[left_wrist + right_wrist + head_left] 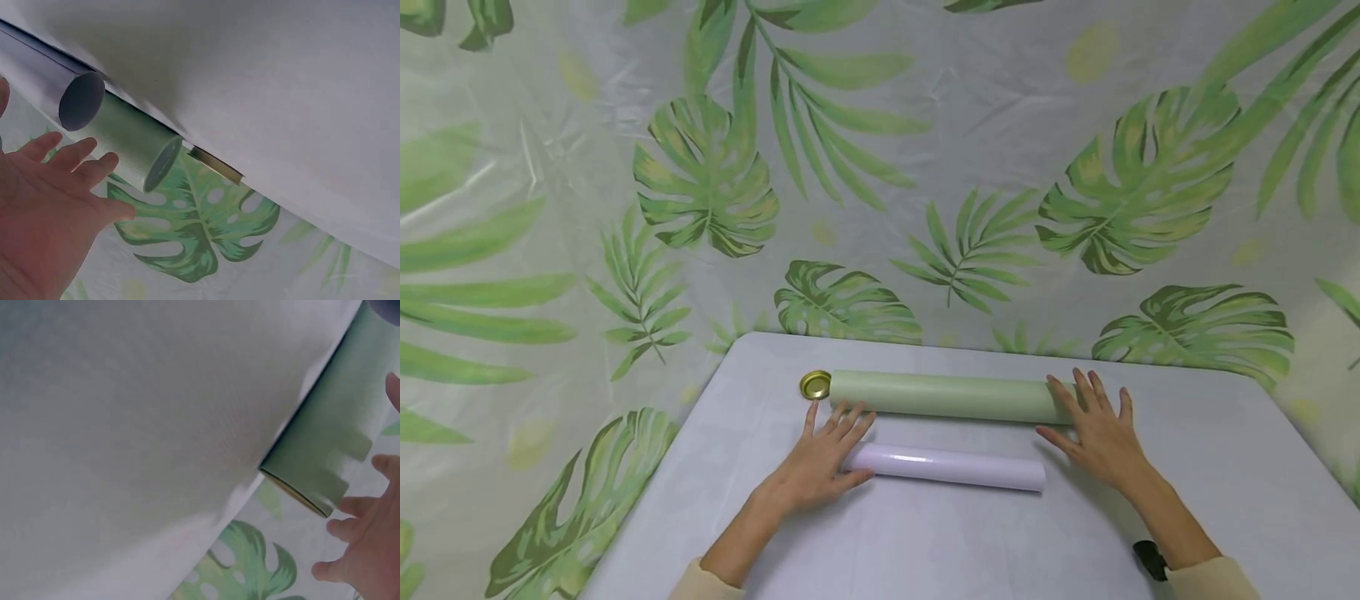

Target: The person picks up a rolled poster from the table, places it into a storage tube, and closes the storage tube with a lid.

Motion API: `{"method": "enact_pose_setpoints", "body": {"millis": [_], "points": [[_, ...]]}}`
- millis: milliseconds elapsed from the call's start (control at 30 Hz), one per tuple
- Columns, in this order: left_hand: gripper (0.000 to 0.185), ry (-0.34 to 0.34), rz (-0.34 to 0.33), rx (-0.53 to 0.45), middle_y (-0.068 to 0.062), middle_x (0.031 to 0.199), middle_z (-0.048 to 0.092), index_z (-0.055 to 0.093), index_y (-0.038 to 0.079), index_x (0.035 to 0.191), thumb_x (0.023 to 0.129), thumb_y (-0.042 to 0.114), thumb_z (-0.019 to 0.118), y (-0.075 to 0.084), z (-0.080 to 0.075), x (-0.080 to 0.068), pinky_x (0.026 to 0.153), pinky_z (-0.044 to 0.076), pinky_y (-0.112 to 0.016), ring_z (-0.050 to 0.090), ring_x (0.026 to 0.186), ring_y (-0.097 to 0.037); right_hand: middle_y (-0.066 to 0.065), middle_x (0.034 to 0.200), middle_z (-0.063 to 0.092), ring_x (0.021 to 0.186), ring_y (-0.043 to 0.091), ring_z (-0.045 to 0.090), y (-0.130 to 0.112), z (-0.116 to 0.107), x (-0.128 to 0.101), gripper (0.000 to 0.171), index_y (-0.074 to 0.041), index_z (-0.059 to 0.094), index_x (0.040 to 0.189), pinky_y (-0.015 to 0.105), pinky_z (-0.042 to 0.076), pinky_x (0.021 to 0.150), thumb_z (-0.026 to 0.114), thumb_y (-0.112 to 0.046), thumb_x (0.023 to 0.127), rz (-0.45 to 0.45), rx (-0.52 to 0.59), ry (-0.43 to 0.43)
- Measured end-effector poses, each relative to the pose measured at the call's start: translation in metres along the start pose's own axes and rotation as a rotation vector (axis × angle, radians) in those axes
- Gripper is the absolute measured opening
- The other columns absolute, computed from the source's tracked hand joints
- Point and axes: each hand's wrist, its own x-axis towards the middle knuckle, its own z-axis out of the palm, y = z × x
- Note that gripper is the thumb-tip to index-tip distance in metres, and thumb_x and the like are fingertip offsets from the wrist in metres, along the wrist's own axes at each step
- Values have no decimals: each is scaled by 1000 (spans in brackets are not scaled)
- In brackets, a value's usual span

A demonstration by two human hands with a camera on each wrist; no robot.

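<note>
A pale green roll lies across the far part of the white table. Nearer the front edge is a shorter, glossy lilac-white roll, roughly parallel to it. My left hand, fingers spread, hovers at the lilac-white roll's left end, its fingertips close to the green roll's left end. In the left wrist view both rolls' round end openings show beside that hand. At the green roll's right end is my right hand, also with spread fingers; whether they touch it I cannot tell. Neither hand grips anything.
A round, shallow gold-coloured lid lies by the green roll's left end. Close to the right sleeve is a small black object, partly hidden. Behind the table hangs a leaf-patterned sheet.
</note>
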Motion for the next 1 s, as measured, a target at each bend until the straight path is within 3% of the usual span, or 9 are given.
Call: {"method": "enact_pose_setpoints", "body": {"millis": [367,567,767,1000], "points": [[74,-42,67,-27,-17,165,38,36,14,162,101,47,63,7,8,4,122,8,-74,31,156,-40,33,161,32,150,55,26,-6,4,8,87,-17,34,161,82,14,111,69,-58,93,-45,-38,-31],[65,-72,85,37,-18,159,48,43,14,158,103,41,63,11,8,4,123,15,-71,41,151,-39,31,158,38,147,54,30,-6,2,13,86,-15,35,160,79,18,113,69,-57,93,-64,-67,-82],[59,-59,101,62,-13,148,60,49,15,154,100,30,69,9,10,6,120,29,-67,56,138,-32,30,135,55,123,54,53,4,4,21,78,-10,48,152,70,39,104,77,-47,90,-206,-79,25],[54,-37,106,34,-12,141,65,54,14,151,100,26,69,7,11,8,116,38,-62,61,132,-29,29,123,59,114,53,57,9,14,32,75,-8,53,145,69,42,99,80,-45,87,-219,-75,67]]}}
